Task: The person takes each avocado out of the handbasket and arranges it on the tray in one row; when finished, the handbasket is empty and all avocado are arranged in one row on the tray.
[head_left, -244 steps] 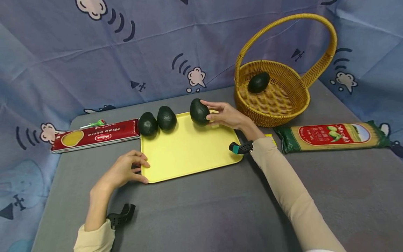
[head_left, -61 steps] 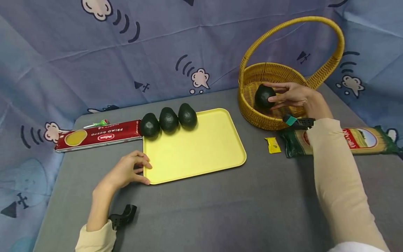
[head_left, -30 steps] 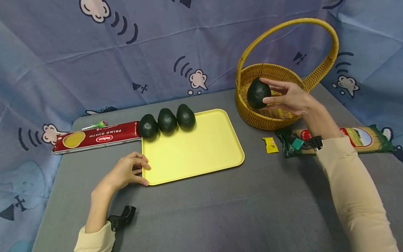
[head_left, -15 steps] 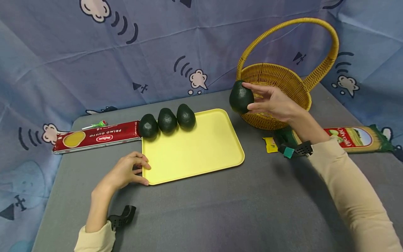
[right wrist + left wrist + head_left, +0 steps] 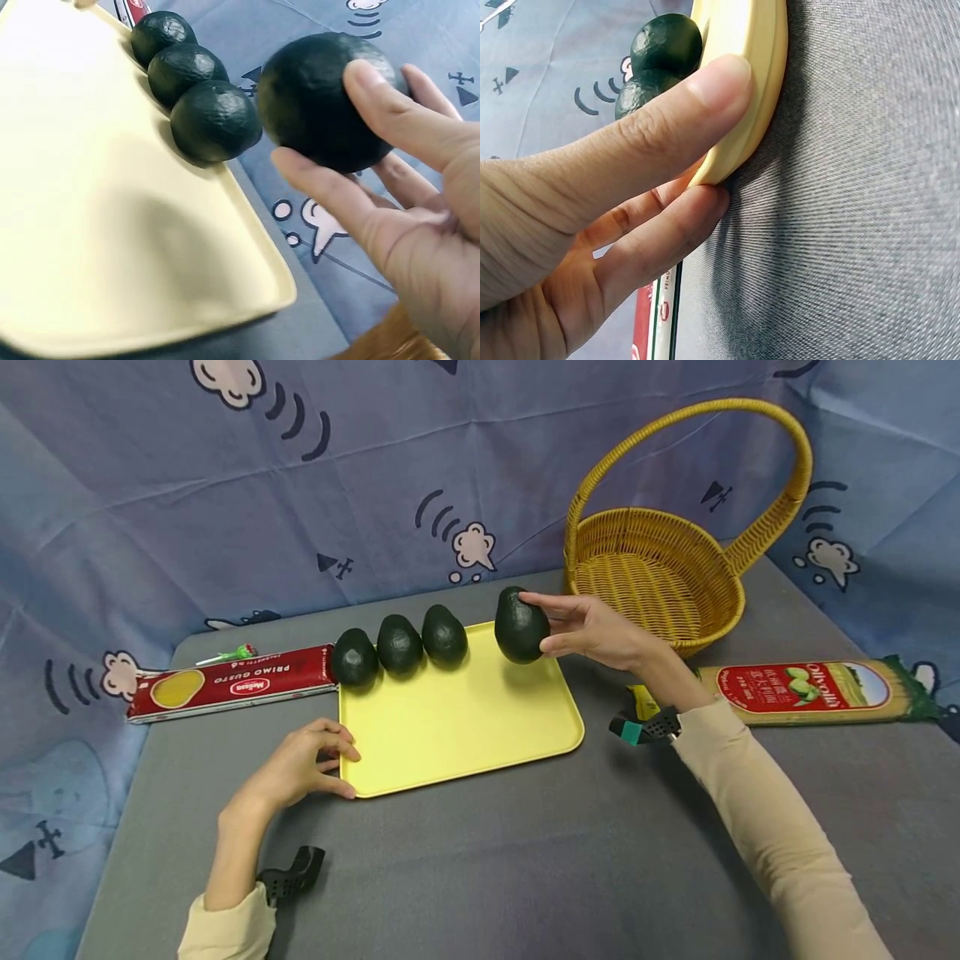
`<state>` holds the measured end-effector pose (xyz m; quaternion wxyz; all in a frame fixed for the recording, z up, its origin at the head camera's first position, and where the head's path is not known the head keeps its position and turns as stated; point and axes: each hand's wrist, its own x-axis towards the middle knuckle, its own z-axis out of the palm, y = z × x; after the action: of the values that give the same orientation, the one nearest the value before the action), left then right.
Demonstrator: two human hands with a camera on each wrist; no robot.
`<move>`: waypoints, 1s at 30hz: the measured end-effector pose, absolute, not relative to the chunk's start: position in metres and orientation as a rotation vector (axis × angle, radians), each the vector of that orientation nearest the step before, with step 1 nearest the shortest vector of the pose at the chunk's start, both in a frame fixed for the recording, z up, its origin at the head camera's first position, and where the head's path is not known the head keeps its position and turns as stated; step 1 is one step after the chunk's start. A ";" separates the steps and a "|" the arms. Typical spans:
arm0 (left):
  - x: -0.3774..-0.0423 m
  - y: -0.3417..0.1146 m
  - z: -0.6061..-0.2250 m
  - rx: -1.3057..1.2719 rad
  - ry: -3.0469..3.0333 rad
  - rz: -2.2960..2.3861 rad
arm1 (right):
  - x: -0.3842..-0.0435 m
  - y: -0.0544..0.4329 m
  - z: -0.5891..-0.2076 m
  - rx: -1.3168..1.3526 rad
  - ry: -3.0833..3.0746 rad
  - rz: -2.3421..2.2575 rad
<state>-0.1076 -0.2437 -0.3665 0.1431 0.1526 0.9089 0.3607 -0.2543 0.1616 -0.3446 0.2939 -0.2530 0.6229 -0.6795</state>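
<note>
My right hand [image 5: 600,631] grips a dark green avocado [image 5: 521,626] between thumb and fingers, above the far right part of a yellow tray [image 5: 457,735]. In the right wrist view, the held avocado [image 5: 322,101] is clear of the tray, whose surface carries a shadow. Three more avocados stand in a row along the tray's far left edge, the nearest to the held one being the right-hand avocado [image 5: 445,636]. At the tray's near left corner, my left hand [image 5: 303,764] pinches the rim; the left wrist view has its thumb [image 5: 660,135] lying over the edge.
A wicker basket [image 5: 652,585] with a tall handle stands at the back right, nothing inside. A green spaghetti pack [image 5: 810,692] and a partly hidden small yellow packet [image 5: 643,702] lie right of the tray. Left are a red spaghetti pack [image 5: 232,683] and a lollipop [image 5: 228,655].
My right hand has lifted the avocado out of the basket and carried it left over the tray. Earlier, it added the third avocado to the row. My left hand has stayed at the corner.
</note>
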 end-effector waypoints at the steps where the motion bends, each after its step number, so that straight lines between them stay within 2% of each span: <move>1: -0.108 -0.244 -0.367 0.433 2.616 1.044 | -0.256 0.159 -0.348 -0.675 1.662 -1.793; 14: -0.109 -0.244 -0.368 0.417 2.617 1.037 | -0.277 0.137 -0.386 -0.640 1.641 -1.729; 30: -0.110 -0.244 -0.369 0.399 2.603 1.034 | -0.298 0.118 -0.390 -0.434 1.772 -1.766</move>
<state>-0.1100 -0.2444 -0.3687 0.1554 0.1392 0.9089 0.3610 -0.2984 0.1183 -0.3902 0.2967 -0.1632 0.6664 -0.6643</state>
